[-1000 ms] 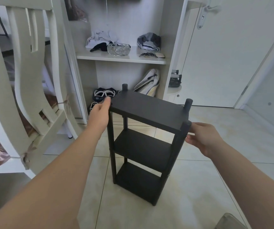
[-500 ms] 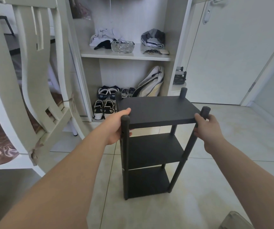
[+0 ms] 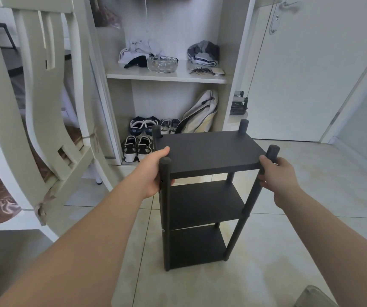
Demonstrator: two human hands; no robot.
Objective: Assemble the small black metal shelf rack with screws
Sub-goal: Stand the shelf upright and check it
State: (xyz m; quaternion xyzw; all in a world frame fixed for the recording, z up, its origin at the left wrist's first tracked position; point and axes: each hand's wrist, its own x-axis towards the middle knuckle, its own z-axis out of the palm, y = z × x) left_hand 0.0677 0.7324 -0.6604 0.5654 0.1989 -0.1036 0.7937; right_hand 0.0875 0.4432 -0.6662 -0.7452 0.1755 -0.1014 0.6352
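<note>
Since all three shelves sat on their four posts, assembly looked finished, and the step in hand seemed to be positioning. The left hand (image 3: 153,173) wrapped the near-left post, thumb on the top board; the right hand (image 3: 278,176) curled round the near-right post. The rack (image 3: 209,151), matte black with flat boards and round capped tubes, appeared to stand upright on glossy pale floor tiles (image 3: 200,289). Next it probably needed a steady two-handed wobble check. Beyond, shoes (image 3: 137,147) lined a white cabinet (image 3: 167,77).

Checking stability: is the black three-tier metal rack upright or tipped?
Upright: black metal rack stands on the tiled floor, shelves level, left hand and right hand holding its top.
</note>
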